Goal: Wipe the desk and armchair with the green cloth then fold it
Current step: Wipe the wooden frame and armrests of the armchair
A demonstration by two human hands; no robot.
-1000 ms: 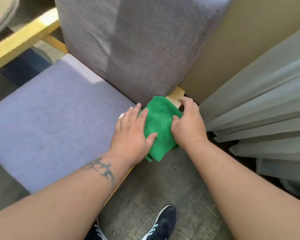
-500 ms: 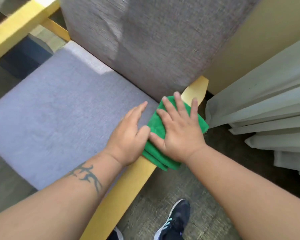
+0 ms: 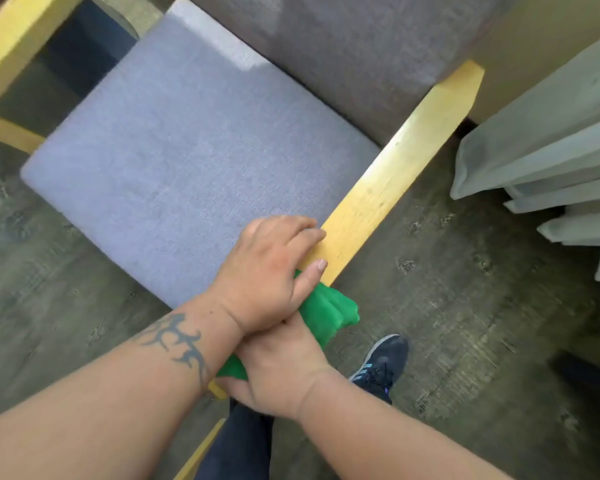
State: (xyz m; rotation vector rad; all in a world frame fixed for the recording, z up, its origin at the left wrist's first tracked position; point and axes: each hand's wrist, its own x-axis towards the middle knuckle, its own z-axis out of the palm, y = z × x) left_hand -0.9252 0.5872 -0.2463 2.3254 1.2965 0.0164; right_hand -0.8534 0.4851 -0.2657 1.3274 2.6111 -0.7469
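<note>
The green cloth (image 3: 329,311) is bunched on the near end of the armchair's yellow wooden right armrest (image 3: 395,181). My right hand (image 3: 278,368) grips the cloth from below and behind, with part of the cloth showing under my wrist. My left hand (image 3: 271,271) lies over the right hand and the cloth, fingers spread onto the armrest and the edge of the grey seat cushion (image 3: 187,147). Most of the cloth is hidden under both hands.
The grey backrest (image 3: 361,53) rises behind the seat. The left yellow armrest (image 3: 11,43) runs at the top left. Pale curtains (image 3: 551,161) hang at the right. My dark shoe (image 3: 381,365) and trouser leg stand on the carpeted floor below the armrest.
Both hands have slid the cloth along the right armrest from its back end to its near end. My left hand now overlaps the right one, and the camera tilted further down.
</note>
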